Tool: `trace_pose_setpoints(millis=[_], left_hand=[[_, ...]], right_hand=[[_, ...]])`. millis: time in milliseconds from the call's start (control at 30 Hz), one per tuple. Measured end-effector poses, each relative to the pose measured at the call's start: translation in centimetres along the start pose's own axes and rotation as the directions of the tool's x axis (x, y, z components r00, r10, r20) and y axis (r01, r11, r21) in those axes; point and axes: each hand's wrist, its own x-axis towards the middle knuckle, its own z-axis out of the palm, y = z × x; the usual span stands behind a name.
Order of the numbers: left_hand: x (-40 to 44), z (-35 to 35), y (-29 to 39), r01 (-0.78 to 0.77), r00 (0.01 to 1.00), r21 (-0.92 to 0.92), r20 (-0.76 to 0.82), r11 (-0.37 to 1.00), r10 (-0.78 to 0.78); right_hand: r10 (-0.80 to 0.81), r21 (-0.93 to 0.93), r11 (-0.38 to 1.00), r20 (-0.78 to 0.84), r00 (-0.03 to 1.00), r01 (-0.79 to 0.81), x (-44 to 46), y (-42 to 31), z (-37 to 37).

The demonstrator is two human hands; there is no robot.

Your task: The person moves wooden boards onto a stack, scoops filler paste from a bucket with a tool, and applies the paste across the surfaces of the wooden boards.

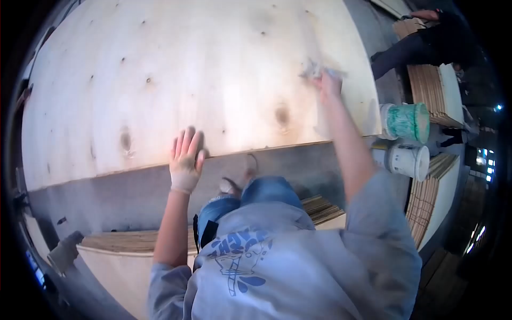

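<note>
A large pale plywood sheet (197, 58), marked with dark knots and small spots, lies flat before me. My left hand (186, 159) is open at its near edge, fingers stretched out over the wood. Farther out, toward the sheet's right side, my right hand (328, 86) is closed around a greyish thing (311, 71) smeared by motion. Its kind cannot be made out; it seems to be at the surface of the wood.
To the right of the sheet stand a green-stained bucket (408, 121) and a white bucket (409, 161). Stacks of thin boards (426, 90) lie beyond them, and another stack (122, 242) is beside me. A person in dark clothes (426, 45) is at the upper right.
</note>
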Motion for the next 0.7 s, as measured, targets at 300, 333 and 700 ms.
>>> trace_pose_setpoints(millis=[300, 333, 700], left_hand=[[-24.0, 1.7, -9.5, 0.701, 0.709, -0.022, -0.079, 0.712, -0.701], [-26.0, 1.8, -11.4, 0.735, 0.669, -0.025, -0.131, 0.677, -0.732], [-17.2, -17.1, -39.5, 0.408, 0.729, -0.051, -0.583, 0.912, -0.359]], right_hand=[[-0.203, -0.744, 0.245, 0.588, 0.783, 0.622, -4.2, -3.4, 1.1], [-0.141, -0.766, 0.281, 0.563, 0.814, 0.578, -6.8, -2.5, 0.7], [0.106, -0.007, 0.994, 0.371, 0.923, -0.112, -22.3, 4.0, 36.8]])
